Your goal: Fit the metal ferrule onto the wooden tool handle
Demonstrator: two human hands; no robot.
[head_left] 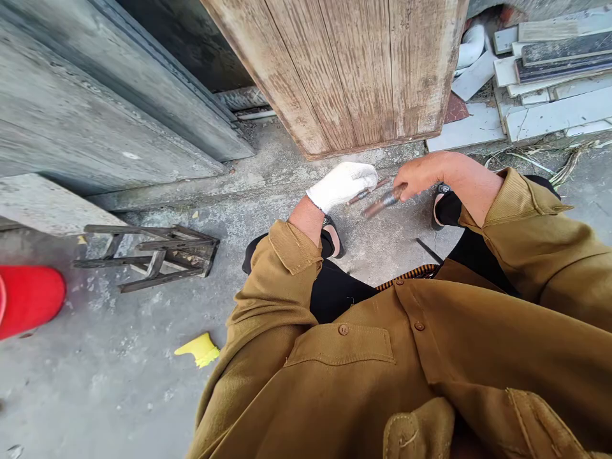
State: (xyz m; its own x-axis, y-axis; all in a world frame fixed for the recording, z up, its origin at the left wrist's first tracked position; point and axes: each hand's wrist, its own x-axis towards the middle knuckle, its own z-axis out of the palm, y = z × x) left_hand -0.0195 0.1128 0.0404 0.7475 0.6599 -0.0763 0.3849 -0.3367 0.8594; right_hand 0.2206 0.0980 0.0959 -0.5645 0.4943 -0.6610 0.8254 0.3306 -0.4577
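My left hand point(343, 185), in a white knitted glove, is closed around a thin, dark reddish-brown rod point(359, 197); its kind is not clear. My bare right hand point(421, 173) grips a thicker, short cylindrical tool point(382, 203), grey and brown and smeared by motion. That tool points down and left, below the rod and close to it. Both hands are in front of my knees, just short of the lower edge of a worn wooden plank panel point(354, 76). Whether the two held things touch, I cannot tell.
An overturned wooden stool point(157, 252) lies on the concrete floor at left, near a red bucket point(31, 301). A yellow piece point(199, 350) rests below it. Stacked boards and tiles point(557, 83) stand at upper right; weathered grey boards point(119, 89) are at upper left.
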